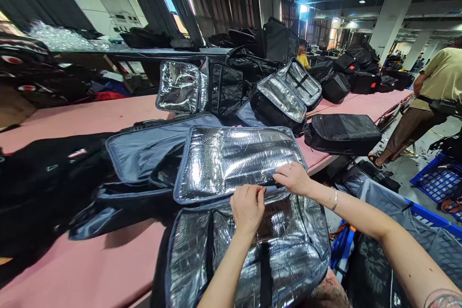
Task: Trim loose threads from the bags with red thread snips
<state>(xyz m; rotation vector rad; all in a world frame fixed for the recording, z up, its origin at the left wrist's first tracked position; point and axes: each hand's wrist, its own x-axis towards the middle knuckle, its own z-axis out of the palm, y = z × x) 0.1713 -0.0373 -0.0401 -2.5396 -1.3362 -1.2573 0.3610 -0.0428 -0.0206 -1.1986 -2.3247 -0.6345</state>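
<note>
An open black backpack with a silver foil lining lies in front of me, its lid folded back away from me. My left hand has its fingers pinched together at the seam between lid and main compartment. A little to the right and further up, my right hand closes its fingers on the lid's lower edge along the same seam. The fingertips of both hands partly cover the piece they grip. Dark straps cross the foil inside the lower compartment.
More foil-lined bags and a closed black bag stand on the pink table. Grey-lined bags lie left. A blue crate with bags is at lower right. A person stands at the right.
</note>
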